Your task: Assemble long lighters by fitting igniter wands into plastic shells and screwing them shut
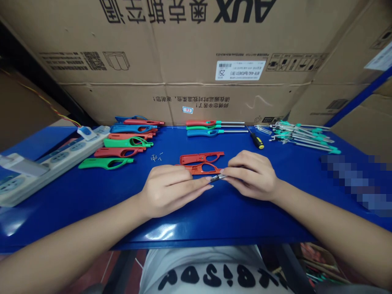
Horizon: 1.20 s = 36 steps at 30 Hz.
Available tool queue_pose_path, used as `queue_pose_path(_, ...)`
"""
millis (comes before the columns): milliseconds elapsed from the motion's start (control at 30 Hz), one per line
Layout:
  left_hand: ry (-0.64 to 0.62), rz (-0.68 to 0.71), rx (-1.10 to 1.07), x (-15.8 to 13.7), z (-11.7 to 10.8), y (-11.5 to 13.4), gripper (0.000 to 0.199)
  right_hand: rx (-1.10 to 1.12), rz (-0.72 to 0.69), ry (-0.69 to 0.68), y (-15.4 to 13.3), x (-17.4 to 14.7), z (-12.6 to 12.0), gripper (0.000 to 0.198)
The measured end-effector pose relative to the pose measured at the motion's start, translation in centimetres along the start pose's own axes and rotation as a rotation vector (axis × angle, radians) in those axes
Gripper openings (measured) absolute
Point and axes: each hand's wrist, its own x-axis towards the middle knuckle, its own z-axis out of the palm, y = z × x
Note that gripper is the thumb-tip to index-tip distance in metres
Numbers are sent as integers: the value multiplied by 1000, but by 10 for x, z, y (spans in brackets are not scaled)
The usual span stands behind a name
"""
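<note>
Between the fingertips of my two hands is a small slim part (pixel 217 177), dark at one end and pale silvery at the other. My left hand (pixel 168 190) pinches its dark end. The pale end sits in a pinch of my right hand (pixel 254 175); the fingers hide much of it. Just beyond the hands, an orange-red lighter shell half (pixel 200 168) lies with its inside up, partly behind my left fingers. Behind it rests a red lighter shell half (pixel 202 157). A few tiny screws (pixel 157 157) are scattered left of the shells.
Several coloured lighter handles (pixel 105 163) lie stacked at the left, beside a white power strip (pixel 58 163). Assembled long-necked lighters (pixel 202 132), a yellow-black screwdriver (pixel 256 141) and a pile of metal rods with teal ends (pixel 306 136) lie along the back, before a cardboard wall (pixel 190 53).
</note>
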Motion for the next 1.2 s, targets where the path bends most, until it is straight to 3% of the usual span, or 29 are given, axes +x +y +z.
queue_pose_path(433,15,34,74,0,-4,5,23,-61,-84,20,-6,1,-3,21)
queue_pose_path(633,49,33,76,2,-6,7,18,-25,-57,40,-5,1,-3,22)
queue_pose_path(867,71,-37,-15,4,-6,10,11,-42,-83,34,-5,3,-7,19)
queue_pose_path(1033,46,-160,-84,3,-4,10,23,-64,-102,26,-6,4,-8,18)
queue_pose_path(1200,33,-213,-211,4,-1,10,7,-86,-95,38,-5,4,-7,15)
